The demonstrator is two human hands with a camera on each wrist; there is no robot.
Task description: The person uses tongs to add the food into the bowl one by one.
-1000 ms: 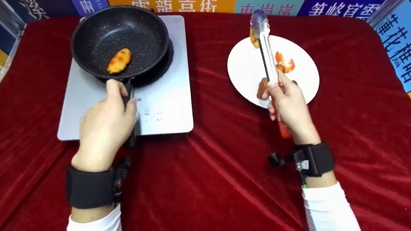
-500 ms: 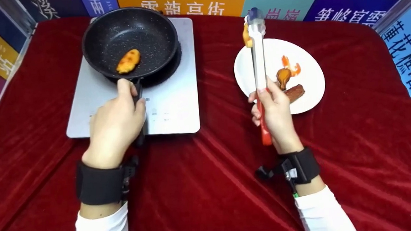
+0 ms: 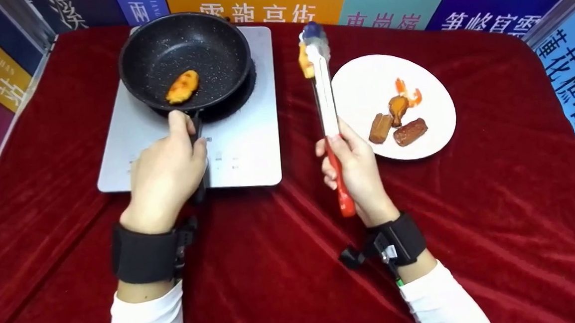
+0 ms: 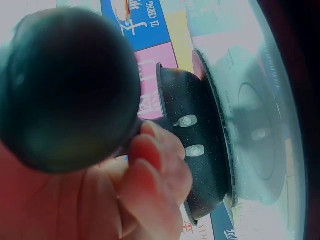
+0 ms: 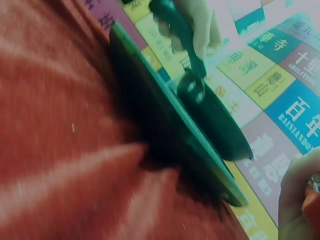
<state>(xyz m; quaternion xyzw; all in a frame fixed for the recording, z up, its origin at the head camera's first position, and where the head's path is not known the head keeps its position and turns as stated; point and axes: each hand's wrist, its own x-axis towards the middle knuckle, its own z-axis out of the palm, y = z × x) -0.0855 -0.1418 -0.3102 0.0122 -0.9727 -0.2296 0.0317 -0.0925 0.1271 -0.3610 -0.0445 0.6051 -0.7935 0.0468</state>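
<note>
My left hand [image 3: 168, 171] grips the handle of a black speckled frying pan [image 3: 160, 44] over the silver induction cooker [image 3: 247, 159]. Inside the pan lies a browned yellow piece of food [image 3: 183, 87]. In the left wrist view the fingers [image 4: 155, 195] wrap the handle, with the pan's outer side [image 4: 192, 145] beyond. Between cooker and plate, my right hand [image 3: 352, 170] holds red-handled metal tongs [image 3: 327, 109] around the middle. A yellow piece of food [image 3: 305, 62] sits at their tip. The right wrist view catches only part of the right hand [image 5: 300, 195] at its edge.
Right of the tongs stands a white plate [image 3: 439, 117] bearing a small drumstick [image 3: 398, 109], two brown chunks [image 3: 410, 132] and an orange-red shrimp-like piece [image 3: 415, 97]. Dark red velvet cloth [image 3: 264, 263] covers the table. Panels with printed characters [image 3: 258, 8] border the back and sides.
My right hand has carried the tongs and the yellow piece leftward off the plate, uncovering the brown chunks. The left hand keeps its grip on the pan; the head view has shifted slightly.
</note>
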